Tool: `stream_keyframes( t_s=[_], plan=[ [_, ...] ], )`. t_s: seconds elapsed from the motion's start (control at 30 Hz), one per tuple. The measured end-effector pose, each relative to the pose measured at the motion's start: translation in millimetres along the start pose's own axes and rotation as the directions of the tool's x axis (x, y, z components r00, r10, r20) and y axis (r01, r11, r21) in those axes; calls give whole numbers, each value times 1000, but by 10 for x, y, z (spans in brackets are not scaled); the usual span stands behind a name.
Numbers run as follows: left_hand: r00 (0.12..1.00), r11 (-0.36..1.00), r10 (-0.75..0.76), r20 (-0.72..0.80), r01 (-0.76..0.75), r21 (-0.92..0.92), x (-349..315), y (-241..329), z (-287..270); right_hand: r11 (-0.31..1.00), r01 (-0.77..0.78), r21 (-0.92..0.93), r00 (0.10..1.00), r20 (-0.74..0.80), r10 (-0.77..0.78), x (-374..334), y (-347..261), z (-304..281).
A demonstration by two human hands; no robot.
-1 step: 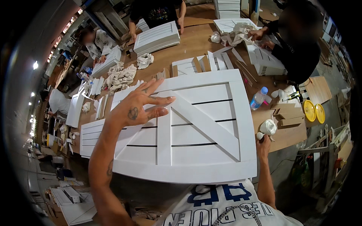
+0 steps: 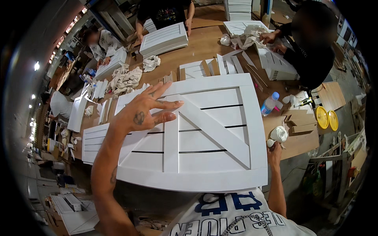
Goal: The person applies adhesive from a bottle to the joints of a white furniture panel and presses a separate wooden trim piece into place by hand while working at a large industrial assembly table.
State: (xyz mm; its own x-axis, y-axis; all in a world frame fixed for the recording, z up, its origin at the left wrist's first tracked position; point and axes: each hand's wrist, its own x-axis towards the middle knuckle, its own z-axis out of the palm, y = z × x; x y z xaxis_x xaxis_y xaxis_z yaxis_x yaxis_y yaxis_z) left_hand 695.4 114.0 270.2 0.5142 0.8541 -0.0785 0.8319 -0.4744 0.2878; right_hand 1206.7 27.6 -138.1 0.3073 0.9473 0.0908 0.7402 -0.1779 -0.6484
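A large white panel door (image 2: 208, 139) with slats and a diagonal brace lies in front of me. It spans from beneath my left forearm to the table's right side. My left hand (image 2: 147, 108) rests on its upper left part, fingers spread and nothing in the grasp. Beyond the panel's right edge, my right hand (image 2: 275, 150) is closed around a small white rounded thing (image 2: 270, 143); its kind cannot be made out. Right beside that stands a white cup-like container (image 2: 279, 134) with crumpled white material at its top.
A capped plastic bottle (image 2: 268, 106) and brown strips (image 2: 301, 122) are to the right, with yellow lids (image 2: 322, 117) farther out. Crumpled cloths (image 2: 126, 80) lie at the left. Across the table, other people handle stacked white panels (image 2: 163, 41).
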Motion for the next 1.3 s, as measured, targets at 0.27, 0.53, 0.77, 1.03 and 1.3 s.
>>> stream_keyframes(
  t_s=[0.27,0.53,0.77,1.03,1.3],
  plan=[
    [997,991,82,-4,-81,108,46,-73,68,919,59,389,972,-232,36,30,-1618,-1260],
    [995,994,93,-47,-95,-50,60,-18,34,504,712,489,678,-290,-676,40,-3409,-1847],
    [995,991,79,-57,-85,-105,90,-17,48,262,864,431,320,-68,-945,195,-3863,-1431],
    [998,996,58,-21,-59,-60,59,136,-25,257,870,420,215,144,-966,233,-3920,-1195],
    [995,993,79,-64,-84,-79,36,86,4,193,908,372,124,202,-972,397,-4005,-1141]
  ],
)
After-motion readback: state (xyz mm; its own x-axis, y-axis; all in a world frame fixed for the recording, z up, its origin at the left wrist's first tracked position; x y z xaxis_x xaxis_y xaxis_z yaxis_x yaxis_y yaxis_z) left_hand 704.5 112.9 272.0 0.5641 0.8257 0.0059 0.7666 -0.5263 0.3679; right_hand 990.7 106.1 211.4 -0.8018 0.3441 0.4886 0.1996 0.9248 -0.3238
